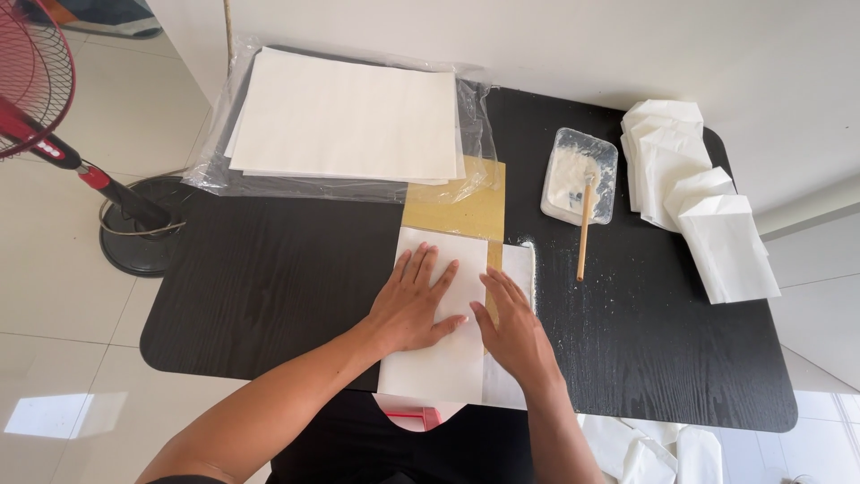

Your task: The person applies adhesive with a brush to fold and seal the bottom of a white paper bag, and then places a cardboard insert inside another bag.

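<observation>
Head view: my left hand (412,305) lies flat, fingers spread, pressing a folded white paper sheet (439,358) at the black table's (269,287) near edge | my right hand (512,330), fingers straight and grasping nothing, presses its right fold | glue tray (580,175) with wooden stick (584,235) beyond, finished white bags (699,197) right.

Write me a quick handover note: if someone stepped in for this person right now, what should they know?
Left hand: flat, pressing the folded white sheet.
Right hand: flat on the fold's right edge.
The sheet lies over a yellow board at the black table's front edge.
Paste tray with wooden stick sits to the right; finished folded pieces beyond it.
Blank paper stack on plastic at the back.
Left: many blank sheets.
</observation>
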